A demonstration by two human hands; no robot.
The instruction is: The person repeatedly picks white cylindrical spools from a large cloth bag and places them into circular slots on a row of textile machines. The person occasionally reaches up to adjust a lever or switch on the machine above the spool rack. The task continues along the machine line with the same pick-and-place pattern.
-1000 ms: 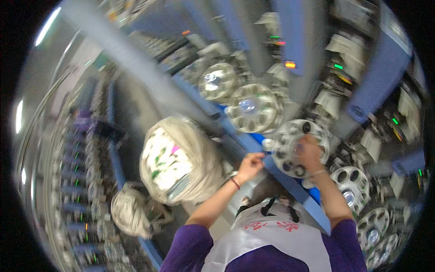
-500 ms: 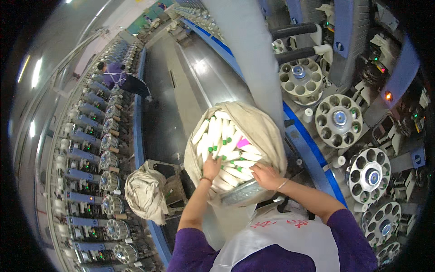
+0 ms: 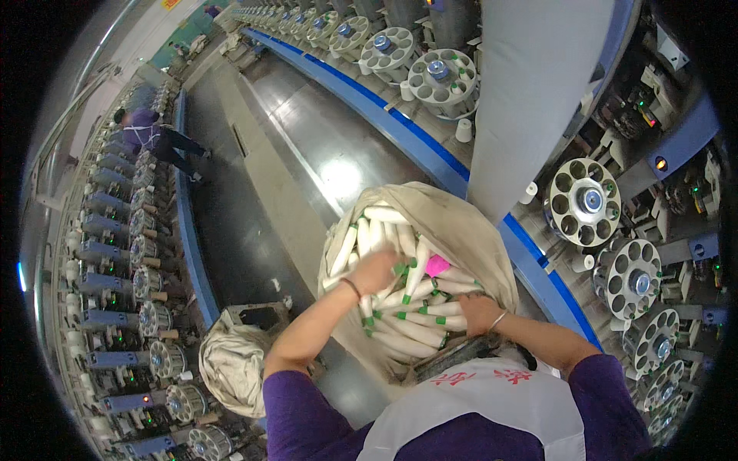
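A large beige cloth sack (image 3: pixel 480 230) stands open in front of me, filled with white yarn bobbins (image 3: pixel 411 346) that have green ends. My left hand (image 3: pixel 375 273), somewhat blurred, reaches into the middle of the pile. Its fingers are closed around the green end of a bobbin. At the sack's right side, my right hand (image 3: pixel 480 313) has its fingers curled over the end of another bobbin; part of the grip is hidden. Between the hands, a bright pink piece (image 3: pixel 437 266) lies among the bobbins.
Spinning machines with round bobbin magazines (image 3: pixel 589 201) line my right, above a blue rail (image 3: pixel 430 157). A grey panel (image 3: pixel 530 100) rises beyond the sack. Another beige sack (image 3: pixel 234 361) stands at lower left. Down the left row, a co-worker (image 3: pixel 150 138) leans over the machines.
My left hand has moved up and deeper over the pile. My right hand has shifted slightly right along the sack's side. The view has turned, and the co-worker appears farther left.
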